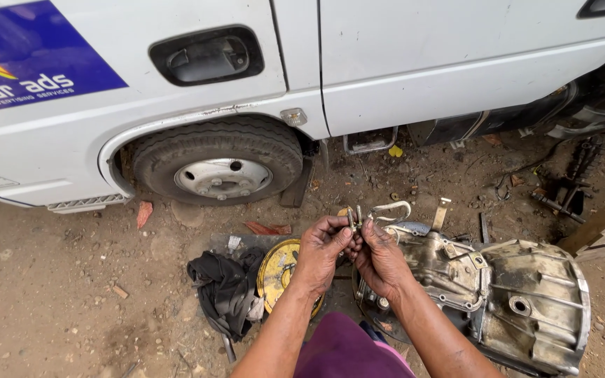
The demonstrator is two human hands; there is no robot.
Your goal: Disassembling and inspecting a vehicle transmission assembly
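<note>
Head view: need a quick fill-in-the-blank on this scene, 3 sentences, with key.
1. Both hands, left hand and right hand, hold small metal bolts above the ground, in front of a white ____.
2. The grey metal gearbox housing lies on the dirt on the person's ____ side.
3. The round yellow disc lies beside a crumpled ____ cloth.

Missing words: van; right; black

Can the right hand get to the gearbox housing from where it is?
Probably yes. The right hand sits just beside the gearbox housing, with nothing between them, but both it and the left hand are gripping small bolts, so it would need freeing first.
</note>
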